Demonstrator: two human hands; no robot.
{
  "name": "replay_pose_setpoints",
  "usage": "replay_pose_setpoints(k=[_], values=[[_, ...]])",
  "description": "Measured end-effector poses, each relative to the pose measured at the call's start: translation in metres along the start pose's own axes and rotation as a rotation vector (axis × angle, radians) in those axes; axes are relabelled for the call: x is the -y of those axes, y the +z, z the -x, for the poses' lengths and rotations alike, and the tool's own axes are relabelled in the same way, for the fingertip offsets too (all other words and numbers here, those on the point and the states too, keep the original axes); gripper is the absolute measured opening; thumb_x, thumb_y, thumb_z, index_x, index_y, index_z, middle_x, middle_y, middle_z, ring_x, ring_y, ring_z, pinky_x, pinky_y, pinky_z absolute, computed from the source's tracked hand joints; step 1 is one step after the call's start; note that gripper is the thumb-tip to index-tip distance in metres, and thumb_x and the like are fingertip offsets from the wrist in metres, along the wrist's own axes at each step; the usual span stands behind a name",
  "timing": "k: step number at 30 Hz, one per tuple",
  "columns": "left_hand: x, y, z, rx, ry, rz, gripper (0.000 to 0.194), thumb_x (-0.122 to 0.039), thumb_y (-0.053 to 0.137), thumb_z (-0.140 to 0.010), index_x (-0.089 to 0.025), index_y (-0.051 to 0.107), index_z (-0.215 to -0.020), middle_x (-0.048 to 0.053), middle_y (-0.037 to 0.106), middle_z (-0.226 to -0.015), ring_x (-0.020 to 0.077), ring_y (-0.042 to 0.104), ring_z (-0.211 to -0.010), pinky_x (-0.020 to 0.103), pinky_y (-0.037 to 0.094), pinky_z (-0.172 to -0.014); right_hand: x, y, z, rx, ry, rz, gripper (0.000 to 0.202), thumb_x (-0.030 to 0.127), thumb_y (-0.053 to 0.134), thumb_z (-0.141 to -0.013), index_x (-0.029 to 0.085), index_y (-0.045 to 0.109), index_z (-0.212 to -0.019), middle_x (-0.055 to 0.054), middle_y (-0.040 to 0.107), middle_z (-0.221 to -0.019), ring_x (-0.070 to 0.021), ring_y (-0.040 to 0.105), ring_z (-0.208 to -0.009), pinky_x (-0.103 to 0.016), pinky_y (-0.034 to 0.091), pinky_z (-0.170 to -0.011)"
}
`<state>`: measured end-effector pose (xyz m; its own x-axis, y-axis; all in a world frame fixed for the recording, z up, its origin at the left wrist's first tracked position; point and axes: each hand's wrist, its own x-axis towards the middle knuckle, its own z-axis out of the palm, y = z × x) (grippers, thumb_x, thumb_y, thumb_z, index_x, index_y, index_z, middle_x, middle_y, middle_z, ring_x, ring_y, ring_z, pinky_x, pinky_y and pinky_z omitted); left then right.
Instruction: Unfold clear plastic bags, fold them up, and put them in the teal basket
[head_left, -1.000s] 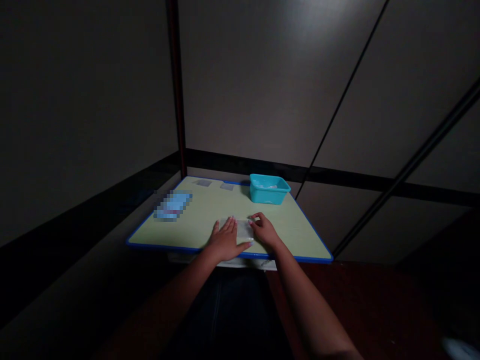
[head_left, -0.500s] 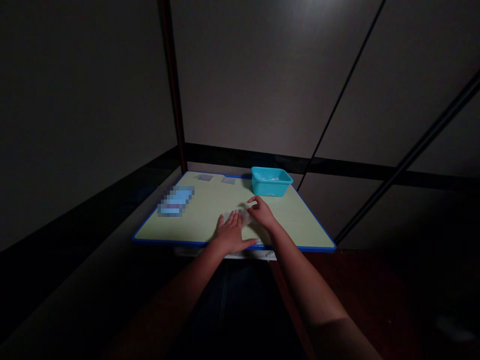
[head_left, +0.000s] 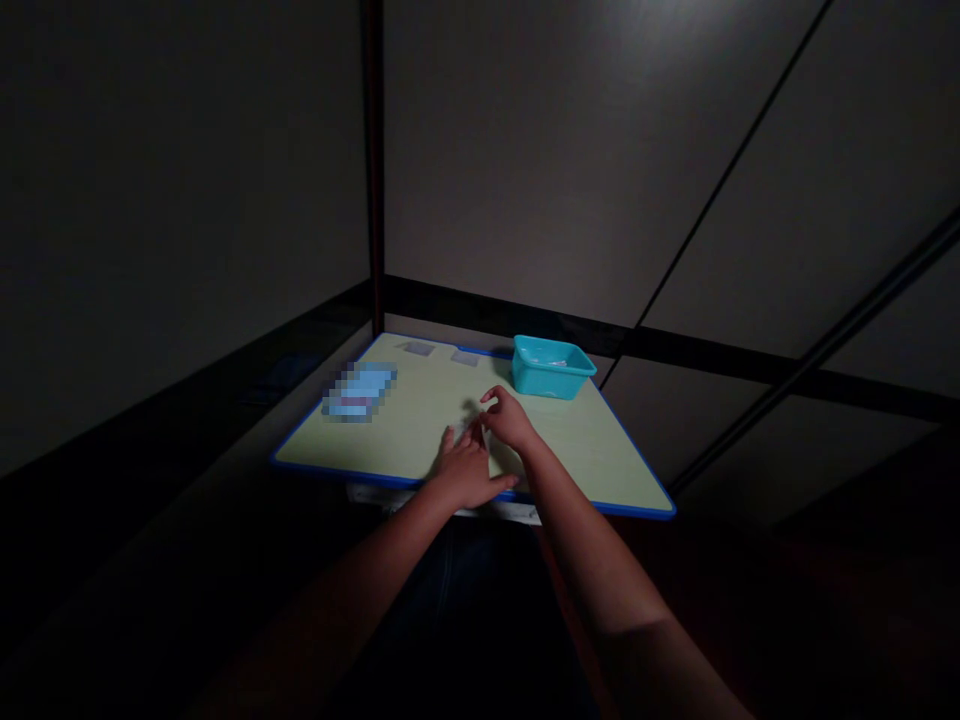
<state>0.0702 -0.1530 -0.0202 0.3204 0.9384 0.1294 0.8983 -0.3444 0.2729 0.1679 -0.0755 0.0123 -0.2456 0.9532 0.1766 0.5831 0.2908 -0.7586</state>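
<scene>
My left hand (head_left: 465, 472) lies on the table near its front edge, fingers spread and thumb stretched to the right. Just past its fingertips, my right hand (head_left: 506, 418) pinches the edge of a thin translucent plastic sheet (head_left: 484, 430). The sheet stands up partly between the two hands, and its lower part is hidden by my left fingers. I cannot tell whether it is a single sheet or a small bag.
A turquoise plastic basket (head_left: 553, 380) with something pale inside stands at the back right of the yellow table (head_left: 405, 430). Two flat translucent pieces, one left (head_left: 418, 349) and one right (head_left: 465, 358), lie along the back edge. A blurred-out phone-like object (head_left: 360, 392) lies left.
My right hand has moved a little left toward my left fingers, lifting the sheet's edge with it. My left hand stays spread on the table. The camera view has tilted slightly.
</scene>
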Motion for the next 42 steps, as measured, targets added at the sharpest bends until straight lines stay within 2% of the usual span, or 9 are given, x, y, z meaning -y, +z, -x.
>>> replay_pose_setpoints(k=[4,6,9,12,16,23,34,38,42], values=[[0.005,-0.002,0.006,-0.141,-0.059,0.025,0.09,-0.071,0.036,-0.075,-0.005,0.036,-0.136,0.022,0.035,-0.142,0.0318,0.016,-0.137,0.049,0.006,-0.11,-0.006,-0.001,-0.001,-0.02,-0.006,0.003,0.025,0.008,0.052,-0.066,0.021,0.043,-0.086,0.01,0.052,-0.049,-0.0104,0.051,-0.045,-0.019,0.033,-0.047],[0.013,-0.004,0.01,-0.229,-0.102,0.109,0.084,-0.07,0.038,-0.076,-0.007,0.042,-0.132,0.02,0.042,-0.138,0.0307,0.027,-0.133,0.045,0.015,-0.11,-0.008,-0.001,-0.001,-0.009,-0.006,-0.002,0.025,0.008,0.052,-0.067,0.021,0.043,-0.086,0.01,0.05,-0.047,-0.0103,0.051,-0.045,-0.019,0.033,-0.048],[0.03,-0.007,0.012,-0.353,-0.19,0.455,0.066,-0.062,0.028,-0.085,-0.013,0.052,-0.122,0.014,0.057,-0.125,0.0242,0.049,-0.118,0.036,0.033,-0.102,-0.006,0.001,-0.002,0.014,-0.007,0.007,0.024,0.007,0.053,-0.068,0.021,0.043,-0.085,0.01,0.051,-0.047,-0.0101,0.051,-0.045,-0.019,0.034,-0.049],[0.047,-0.01,0.009,-0.42,-0.341,0.905,0.071,-0.055,0.007,-0.091,-0.01,0.055,-0.117,0.014,0.065,-0.109,0.0213,0.06,-0.104,0.035,0.042,-0.094,0.0,0.006,-0.004,0.035,-0.005,0.037,0.024,0.006,0.053,-0.069,0.021,0.043,-0.085,0.009,0.052,-0.048,-0.0107,0.052,-0.046,-0.019,0.034,-0.049],[0.057,-0.014,0.005,-0.395,-0.433,1.247,0.074,-0.052,0.001,-0.092,-0.006,0.053,-0.118,0.018,0.066,-0.105,0.0218,0.061,-0.102,0.037,0.043,-0.093,0.007,0.017,-0.006,0.075,-0.015,0.164,0.024,0.008,0.054,-0.07,0.021,0.046,-0.088,0.006,0.057,-0.053,-0.0117,0.054,-0.051,-0.02,0.032,-0.05],[0.051,-0.016,0.008,-0.49,-0.473,1.464,0.066,-0.056,0.015,-0.092,-0.011,0.041,-0.132,0.017,0.065,-0.106,0.0221,0.06,-0.105,0.04,0.039,-0.098,0.011,0.031,-0.007,0.117,-0.073,0.483,0.023,0.016,0.057,-0.071,0.019,0.052,-0.093,-0.004,0.065,-0.076,-0.0138,0.056,-0.064,-0.022,0.03,-0.052],[0.054,-0.009,0.005,-0.487,-0.424,1.305,0.064,-0.054,0.015,-0.093,-0.009,0.04,-0.13,0.019,0.062,-0.111,0.0215,0.059,-0.106,0.037,0.042,-0.094,0.009,0.039,-0.006,0.188,-0.113,0.355,0.019,0.017,0.057,-0.074,0.019,0.052,-0.092,-0.002,0.064,-0.071,-0.0117,0.054,-0.057,-0.021,0.034,-0.054],[0.05,-0.01,0.019,-0.635,-0.31,0.891,0.048,-0.048,0.027,-0.092,-0.016,0.052,-0.117,0.012,0.064,-0.109,0.0196,0.06,-0.102,0.034,0.044,-0.091,-0.004,0.037,-0.004,0.215,-0.126,0.131,0.014,0.02,0.046,-0.082,0.02,0.051,-0.095,0.002,0.06,-0.066,-0.011,0.051,-0.054,-0.022,0.038,-0.054],[0.043,-0.011,0.035,-0.544,-0.082,0.419,0.039,-0.039,0.032,-0.091,-0.019,0.065,-0.093,0.008,0.068,-0.097,0.0199,0.062,-0.094,0.034,0.045,-0.088,-0.017,0.037,-0.003,0.236,-0.107,-0.106,0.017,0.022,0.038,-0.084,0.021,0.05,-0.096,0.005,0.051,-0.059,-0.0104,0.046,-0.048,-0.021,0.038,-0.05]])
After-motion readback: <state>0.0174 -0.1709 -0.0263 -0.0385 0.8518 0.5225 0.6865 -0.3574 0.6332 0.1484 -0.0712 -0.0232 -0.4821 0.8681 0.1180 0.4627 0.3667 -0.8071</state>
